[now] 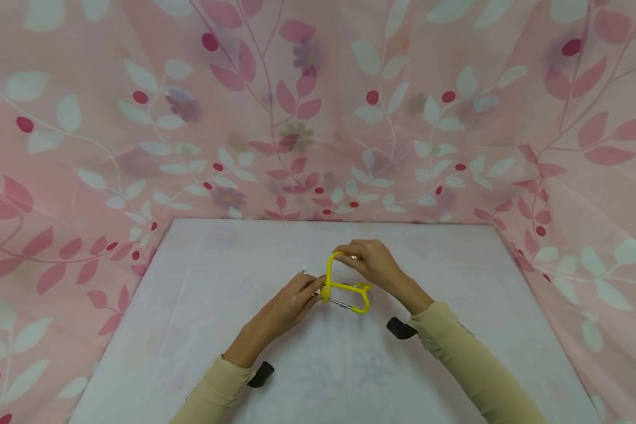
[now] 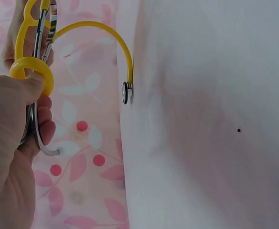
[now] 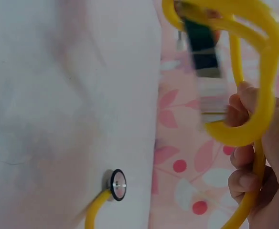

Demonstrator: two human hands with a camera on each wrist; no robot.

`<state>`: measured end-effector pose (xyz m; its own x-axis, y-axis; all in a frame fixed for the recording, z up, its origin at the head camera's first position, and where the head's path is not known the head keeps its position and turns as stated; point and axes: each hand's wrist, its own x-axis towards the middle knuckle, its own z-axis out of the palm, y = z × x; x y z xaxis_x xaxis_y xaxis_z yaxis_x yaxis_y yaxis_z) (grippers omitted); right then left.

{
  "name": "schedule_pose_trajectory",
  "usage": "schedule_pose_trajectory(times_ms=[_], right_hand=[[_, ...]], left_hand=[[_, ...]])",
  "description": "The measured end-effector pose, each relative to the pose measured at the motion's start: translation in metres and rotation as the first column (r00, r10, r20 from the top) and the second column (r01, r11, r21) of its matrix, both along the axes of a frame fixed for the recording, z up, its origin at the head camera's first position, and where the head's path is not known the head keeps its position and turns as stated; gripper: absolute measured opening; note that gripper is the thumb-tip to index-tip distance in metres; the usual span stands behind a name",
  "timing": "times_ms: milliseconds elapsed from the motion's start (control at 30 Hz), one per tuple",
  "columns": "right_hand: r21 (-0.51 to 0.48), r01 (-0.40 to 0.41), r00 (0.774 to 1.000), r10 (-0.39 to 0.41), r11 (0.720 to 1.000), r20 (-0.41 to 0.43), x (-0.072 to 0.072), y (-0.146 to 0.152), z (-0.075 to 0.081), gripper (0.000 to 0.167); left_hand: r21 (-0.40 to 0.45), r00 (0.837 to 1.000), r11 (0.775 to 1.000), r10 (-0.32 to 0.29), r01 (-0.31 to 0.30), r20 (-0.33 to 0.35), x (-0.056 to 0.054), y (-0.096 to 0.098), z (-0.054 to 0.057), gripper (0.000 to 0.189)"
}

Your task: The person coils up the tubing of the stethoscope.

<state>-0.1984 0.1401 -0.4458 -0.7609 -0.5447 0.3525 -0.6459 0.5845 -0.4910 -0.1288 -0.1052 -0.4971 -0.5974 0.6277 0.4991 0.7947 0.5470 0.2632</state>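
A yellow stethoscope [image 1: 364, 303] is held in both hands over the table, its tubing bent into loops. My left hand [image 1: 291, 300] grips its metal ear tubes [image 2: 40, 143], and the thumb presses at a ring of yellow tubing [image 2: 32, 62] wrapped around them. One pale ear tip [image 1: 304, 268] pokes out beyond the left fingers. Farther right, my right hand [image 1: 373, 262] pinches a raised length of the tubing; its fingers curl around the yellow tube [image 3: 259, 164] in the right wrist view. The round chest piece [image 3: 118, 185] hangs on a curve of tubing beside the white tabletop.
A white-covered table [image 1: 318, 371] spreads under both hands. Pink leaf-patterned cloth [image 1: 318, 118] hangs behind it and at both sides. Black wrist-worn pieces [image 1: 401, 328] show near the cuffs of the beige sleeves [image 1: 456, 341].
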Motion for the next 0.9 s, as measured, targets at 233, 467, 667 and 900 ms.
schedule_pose_trajectory(times_ms=[233,467,667,900], right_hand=[[-0.142,-0.046,0.982,0.071,0.989,0.175,-0.004,0.003,-0.022,0.020],[-0.291,-0.029,0.937,0.128,0.956,0.326,-0.001,0.000,-0.035,0.020],[-0.357,-0.031,0.907,0.176,0.934,0.382,0.017,-0.007,-0.024,0.022],[-0.374,-0.123,0.923,0.244,0.919,0.297,0.032,-0.017,-0.036,0.025]], left_hand=[[0.050,0.999,0.998,-0.033,0.032,0.001,0.002,0.000,0.002,0.057],[0.082,1.000,0.996,-0.027,0.028,-0.016,0.002,-0.001,0.003,0.053],[0.108,1.000,0.994,-0.007,0.009,-0.014,0.001,-0.003,0.006,0.056],[0.126,1.000,0.992,-0.004,0.007,-0.024,-0.002,-0.005,0.006,0.054]])
